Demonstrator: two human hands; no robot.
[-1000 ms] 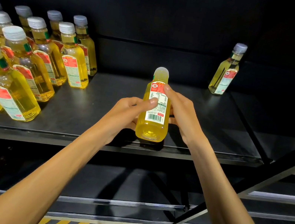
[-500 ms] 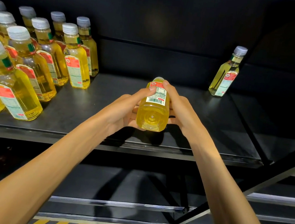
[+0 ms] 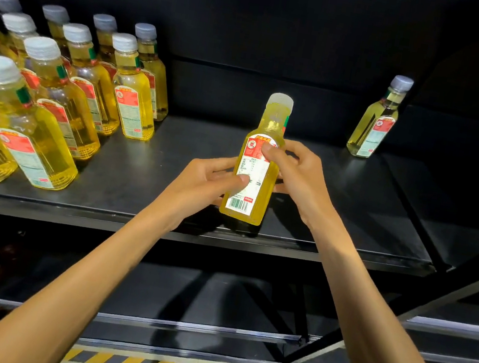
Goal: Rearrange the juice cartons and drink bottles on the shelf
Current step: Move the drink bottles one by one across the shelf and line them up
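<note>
While we hold the yellow drink bottle (image 3: 254, 164) between both hands, it sits over the middle of the shelf (image 3: 170, 169), its base close to the front edge. We cannot tell whether the base touches the shelf or hangs just above it. Its long axis runs from front to back, tilted so that the cap (image 3: 280, 101) leans away from us toward the back wall. The label (image 3: 244, 204) faces up at us.

Our left hand (image 3: 206, 182) grips the lower body from the left, its fingers (image 3: 243, 179) curled round, the thumb pressed on the label. Our right hand (image 3: 299, 175) grips higher up from the right, thumb on the red top of the label.

Rows of matching bottles (image 3: 65, 95) crowd the left end of the shelf; a lone bottle (image 3: 374, 127) stands at the back right corner. We judge the next placement turns on side: leftward favours our left hand, rightward our right.
</note>
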